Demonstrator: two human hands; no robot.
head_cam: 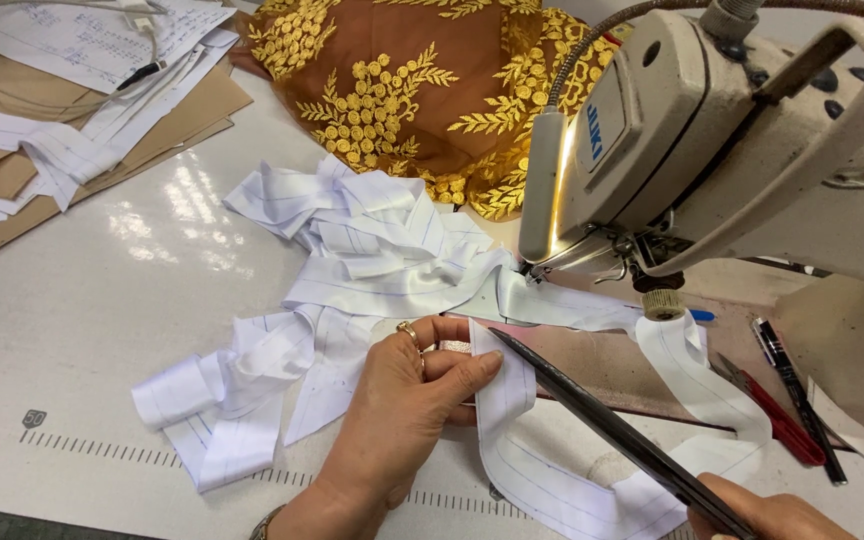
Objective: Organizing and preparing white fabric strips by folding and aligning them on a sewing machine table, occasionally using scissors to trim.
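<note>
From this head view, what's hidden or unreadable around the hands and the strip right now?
- Right hand: mostly cut off by the bottom edge; grip on the scissors unseen.
- Needle area: hidden behind the sewing machine head.
- White strip: part under the left hand covered.
- Papers: writing too small.

I read the surface [132, 330] as carrying everything in view. The sewing machine [712, 140] stands at the right, its needle area at the centre. A heap of fabric strips [352, 250] lies left of the needle, with one strip [512, 400] running forward to the near edge. The embroidered cloth [402, 90] lies behind the heap. Paper patterns [62, 110] lie at the far left. The left hand [402, 410] rests on the near strip; the scissors [602, 425] lie across it, just right of that hand, held at the near edge by the right hand [772, 515]. Two pens [787, 400] lie right of the scissors, before the machine.
</note>
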